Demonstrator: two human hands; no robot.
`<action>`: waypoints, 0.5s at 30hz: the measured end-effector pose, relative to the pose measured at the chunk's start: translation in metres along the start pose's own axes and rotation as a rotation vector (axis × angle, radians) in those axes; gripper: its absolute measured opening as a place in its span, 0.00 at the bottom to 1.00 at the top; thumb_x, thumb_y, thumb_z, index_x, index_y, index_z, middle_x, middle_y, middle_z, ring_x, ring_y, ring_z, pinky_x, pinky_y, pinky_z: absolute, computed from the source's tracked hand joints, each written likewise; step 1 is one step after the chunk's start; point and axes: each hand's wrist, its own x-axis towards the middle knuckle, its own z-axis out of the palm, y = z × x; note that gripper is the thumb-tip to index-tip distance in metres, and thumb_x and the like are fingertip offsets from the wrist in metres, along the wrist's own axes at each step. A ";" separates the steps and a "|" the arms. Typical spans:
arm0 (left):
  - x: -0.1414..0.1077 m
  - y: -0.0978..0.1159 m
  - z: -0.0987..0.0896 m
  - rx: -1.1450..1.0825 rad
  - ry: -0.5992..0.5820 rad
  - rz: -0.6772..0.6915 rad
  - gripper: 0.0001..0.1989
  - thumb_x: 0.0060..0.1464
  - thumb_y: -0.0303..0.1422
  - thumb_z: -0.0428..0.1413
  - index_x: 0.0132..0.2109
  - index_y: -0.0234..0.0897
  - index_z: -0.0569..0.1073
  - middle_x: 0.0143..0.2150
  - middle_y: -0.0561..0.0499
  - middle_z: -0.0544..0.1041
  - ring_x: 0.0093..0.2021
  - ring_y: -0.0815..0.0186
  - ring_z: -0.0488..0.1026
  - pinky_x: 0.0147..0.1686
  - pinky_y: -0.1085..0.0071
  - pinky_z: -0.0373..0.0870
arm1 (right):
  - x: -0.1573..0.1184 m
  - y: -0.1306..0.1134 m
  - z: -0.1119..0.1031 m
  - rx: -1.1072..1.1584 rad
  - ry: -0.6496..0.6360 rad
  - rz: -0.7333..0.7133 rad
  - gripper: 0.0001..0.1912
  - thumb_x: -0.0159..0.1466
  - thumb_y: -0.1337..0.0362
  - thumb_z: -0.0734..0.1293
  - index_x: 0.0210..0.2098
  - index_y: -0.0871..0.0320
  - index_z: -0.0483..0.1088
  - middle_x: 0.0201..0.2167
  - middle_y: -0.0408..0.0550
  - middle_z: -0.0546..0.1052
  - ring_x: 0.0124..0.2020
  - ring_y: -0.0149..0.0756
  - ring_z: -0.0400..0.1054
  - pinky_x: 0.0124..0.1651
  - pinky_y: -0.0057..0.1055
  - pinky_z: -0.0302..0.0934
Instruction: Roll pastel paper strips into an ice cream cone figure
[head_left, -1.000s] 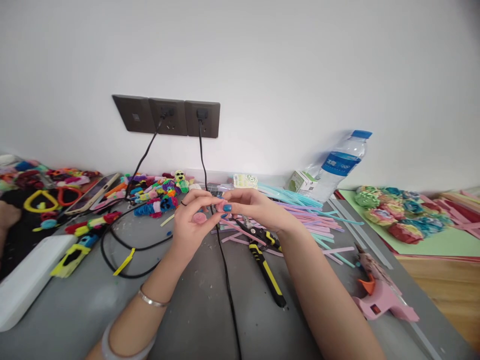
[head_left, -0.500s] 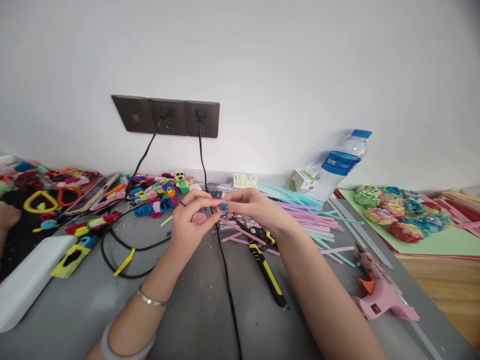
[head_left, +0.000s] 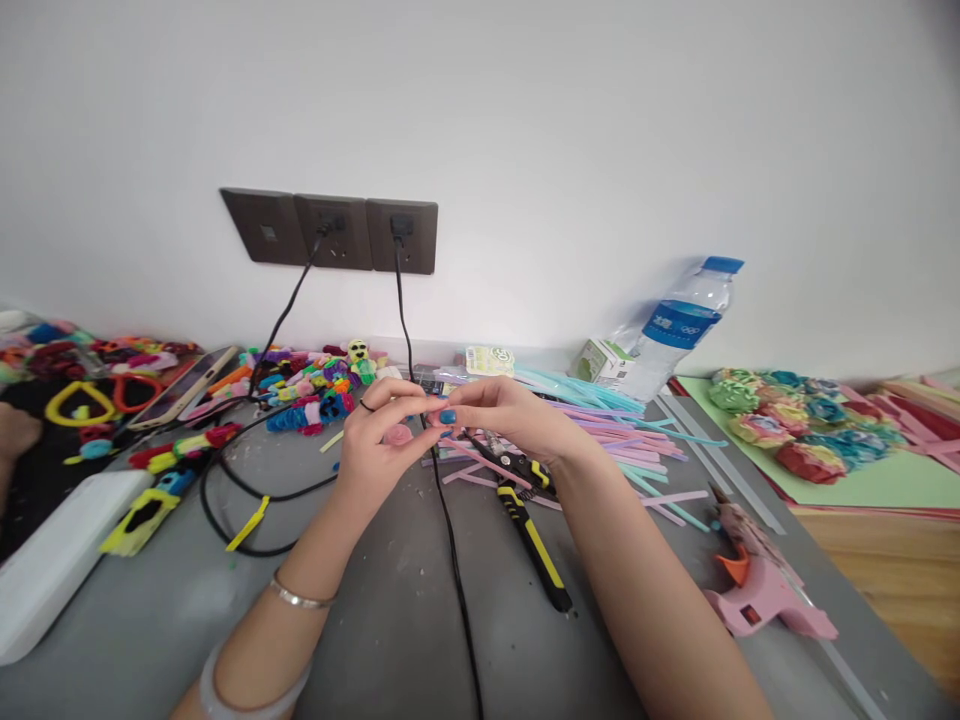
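My left hand (head_left: 379, 445) and my right hand (head_left: 499, 415) meet fingertip to fingertip over the middle of the grey table. Between them they pinch a small pink fuzzy piece, mostly hidden by the fingers. A pink coil (head_left: 397, 435) shows inside the curl of my left hand. Just below my right hand lie black-and-yellow pliers (head_left: 536, 550), beside a spread of pastel pipe cleaners (head_left: 615, 435). A black cable (head_left: 454, 560) passes beneath the hands.
A water bottle (head_left: 679, 330) leans against the wall by a small box (head_left: 600, 362). At the right lie a pink glue gun (head_left: 765, 595) and crepe flowers (head_left: 810, 425). Colourful pipe-cleaner figures (head_left: 319, 410), a phone (head_left: 184, 388) and a white box (head_left: 67, 555) are at left, near another person's hand (head_left: 16, 432).
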 end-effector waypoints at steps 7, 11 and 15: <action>0.000 -0.001 0.001 0.000 0.025 0.045 0.07 0.53 0.27 0.63 0.41 0.40 0.79 0.36 0.51 0.75 0.37 0.67 0.74 0.36 0.69 0.72 | 0.001 0.000 0.003 0.045 0.017 -0.008 0.16 0.56 0.53 0.73 0.34 0.61 0.79 0.26 0.44 0.75 0.29 0.30 0.62 0.33 0.29 0.55; 0.000 -0.002 0.001 0.000 0.027 0.044 0.06 0.52 0.29 0.64 0.39 0.40 0.79 0.35 0.52 0.76 0.35 0.67 0.74 0.35 0.68 0.72 | 0.001 0.000 0.004 0.050 0.022 -0.029 0.14 0.56 0.54 0.72 0.34 0.60 0.80 0.27 0.44 0.76 0.29 0.30 0.62 0.34 0.29 0.56; 0.000 -0.003 0.000 -0.021 0.024 0.022 0.05 0.51 0.30 0.65 0.37 0.41 0.79 0.34 0.51 0.77 0.36 0.66 0.74 0.35 0.67 0.71 | 0.000 0.001 0.004 0.038 0.019 -0.031 0.14 0.57 0.54 0.72 0.33 0.59 0.80 0.26 0.43 0.75 0.28 0.29 0.62 0.32 0.29 0.55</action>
